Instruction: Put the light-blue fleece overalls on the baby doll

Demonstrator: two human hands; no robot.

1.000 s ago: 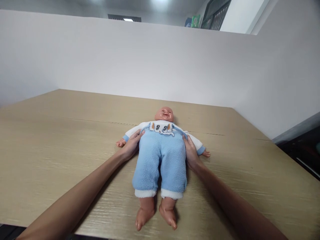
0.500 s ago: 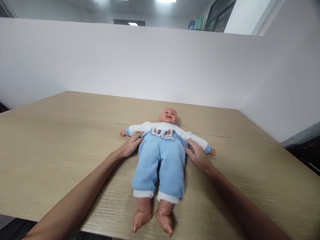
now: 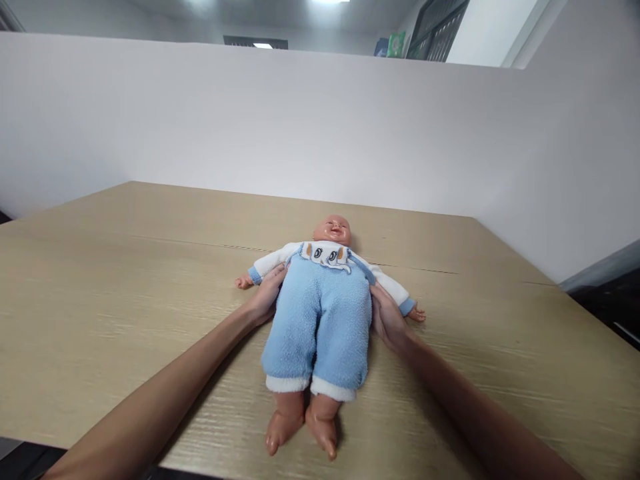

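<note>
A baby doll (image 3: pixel 323 320) lies face up on the table, its head toward the far side and its bare feet toward me. It wears a white top and fuzzy light blue overalls (image 3: pixel 320 293) with an animal face on the bib. On the left, my left hand (image 3: pixel 267 293) grips the doll's side under its arm, the fingers partly tucked beneath. Opposite it, my right hand (image 3: pixel 387 313) clasps the other side at the waist, with its fingertips hidden behind the overalls. The doll's arms spread out past both of my hands.
The wooden table (image 3: pixel 125 280) has thin seams across its top. A white partition (image 3: pixel 300 127) rises along its far edge and right side. Beyond it a green package (image 3: pixel 396 45) is visible at the top. Dark objects sit past the table's right edge.
My hands have slid further around the doll's sides. Its torso looks slightly raised, the arms hang lower, and the feet have drawn closer together and a little away from me.
</note>
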